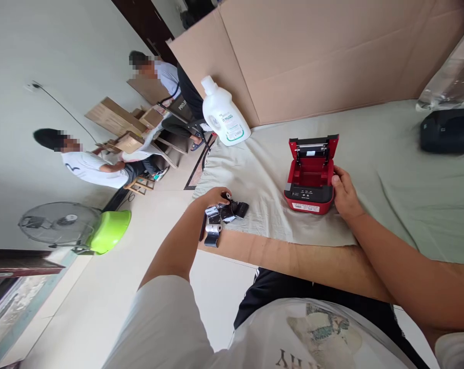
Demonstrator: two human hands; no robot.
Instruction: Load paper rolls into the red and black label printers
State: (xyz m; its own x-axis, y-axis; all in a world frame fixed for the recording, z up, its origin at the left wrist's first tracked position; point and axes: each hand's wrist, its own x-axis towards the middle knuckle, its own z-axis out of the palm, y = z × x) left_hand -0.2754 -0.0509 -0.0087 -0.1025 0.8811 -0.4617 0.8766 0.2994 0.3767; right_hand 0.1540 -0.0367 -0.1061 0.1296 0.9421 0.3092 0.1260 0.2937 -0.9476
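A small red and black receipt printer (pixel 308 192) stands on the cloth with its lid raised. Its red paper bay shows no roll. My right hand (pixel 347 195) grips the printer's right side, thumb and fingers against the casing. Over to the left, my left hand (pixel 215 197) is closed around a small paper roll (pixel 226 196), whose white end shows; the fingers are partly hidden. Beneath and beside that hand lies a pile of black-and-white paper strips (pixel 227 211). Another white paper roll (pixel 214 228) rests near the table's left corner.
A white detergent bottle (pixel 226 113) stands before a tall cardboard panel (pixel 312 56). A dark object (pixel 449 131) sits at the far right on the grey-green cloth (pixel 389 154). Two people sit at a table of cardboard boxes beyond, near a fan (pixel 58 223) and a green basin (pixel 111 230).
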